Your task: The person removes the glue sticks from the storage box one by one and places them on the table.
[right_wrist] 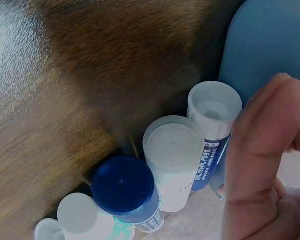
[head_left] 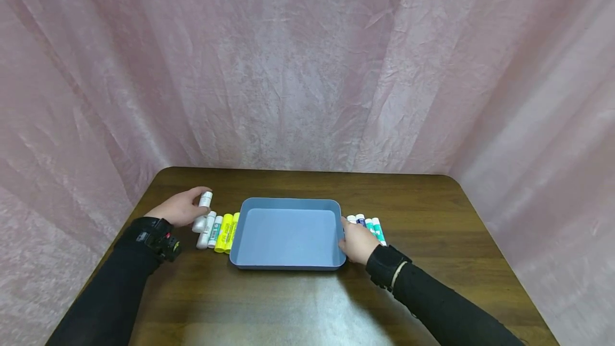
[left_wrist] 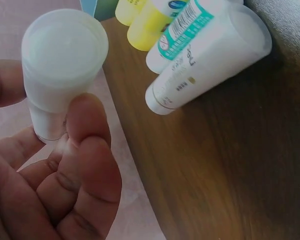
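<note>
My left hand (head_left: 178, 210) pinches a white glue stick (left_wrist: 62, 60) between thumb and fingers. It is held above the left row, beside another white glue stick (left_wrist: 210, 57). A white stick with a teal label (left_wrist: 185, 30) and yellow glue sticks (head_left: 223, 233) follow in that row, beside a blue-grey tray (head_left: 288, 268). My right hand (head_left: 357, 240) is at the tray's right wall, its thumb (right_wrist: 265, 145) overlapping the wall in the right wrist view. Right next to the thumb stands a blue-labelled glue stick (right_wrist: 210, 160). I cannot tell whether this hand grips anything.
Right of the tray, the other row holds a white-ended stick (right_wrist: 174, 150), a blue-capped stick (right_wrist: 122, 185) and teal-labelled sticks (head_left: 378, 230). All lie on a brown wooden table (head_left: 432, 260). A pink curtain (head_left: 307, 68) hangs behind the table and at both sides.
</note>
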### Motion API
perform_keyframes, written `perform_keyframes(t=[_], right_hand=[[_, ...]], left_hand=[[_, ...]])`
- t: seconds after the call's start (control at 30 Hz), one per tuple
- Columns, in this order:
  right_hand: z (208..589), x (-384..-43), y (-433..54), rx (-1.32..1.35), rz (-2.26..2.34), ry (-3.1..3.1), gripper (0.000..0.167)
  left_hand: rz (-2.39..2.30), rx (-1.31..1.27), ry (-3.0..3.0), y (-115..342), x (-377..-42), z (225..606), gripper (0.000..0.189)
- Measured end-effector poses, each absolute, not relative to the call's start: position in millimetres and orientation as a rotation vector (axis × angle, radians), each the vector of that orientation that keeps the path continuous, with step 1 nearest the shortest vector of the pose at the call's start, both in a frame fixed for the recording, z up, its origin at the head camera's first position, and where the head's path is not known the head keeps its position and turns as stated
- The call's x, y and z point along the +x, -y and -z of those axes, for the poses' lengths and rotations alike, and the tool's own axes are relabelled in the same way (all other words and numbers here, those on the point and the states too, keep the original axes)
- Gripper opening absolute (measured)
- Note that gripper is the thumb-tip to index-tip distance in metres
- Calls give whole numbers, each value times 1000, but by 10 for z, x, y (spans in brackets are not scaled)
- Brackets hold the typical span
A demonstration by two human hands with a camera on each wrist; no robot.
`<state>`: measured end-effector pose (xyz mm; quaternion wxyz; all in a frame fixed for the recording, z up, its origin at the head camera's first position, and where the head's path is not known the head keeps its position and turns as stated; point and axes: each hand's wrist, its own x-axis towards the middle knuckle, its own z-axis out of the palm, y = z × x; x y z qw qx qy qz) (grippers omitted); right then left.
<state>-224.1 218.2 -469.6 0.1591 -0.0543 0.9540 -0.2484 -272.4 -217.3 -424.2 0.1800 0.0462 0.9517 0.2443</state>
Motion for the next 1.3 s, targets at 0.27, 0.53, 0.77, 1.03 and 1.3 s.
perform_keyframes(t=[0.27, 0.53, 0.77, 1.03, 1.3], right_hand=[[4702, -2240, -2193, -214, 698, -2763, 65], [4704, -2238, -2193, -230, 706, -2770, 65], [4708, -2233, -2192, -227, 728, -2762, 65], [4694, -2230, -2191, -217, 726, -2756, 65], [4708, -2233, -2201, -223, 724, -2761, 65]], left_hand=[[-666, 103, -2697, 2250, -2747, 4299, 72], [-666, 75, -2684, 2297, -2737, 4330, 73], [-748, 30, -2654, 2342, -2737, 4387, 71], [-698, 26, -2657, 2379, -2743, 4452, 70], [-641, 38, -2637, 2413, -2754, 4513, 70]])
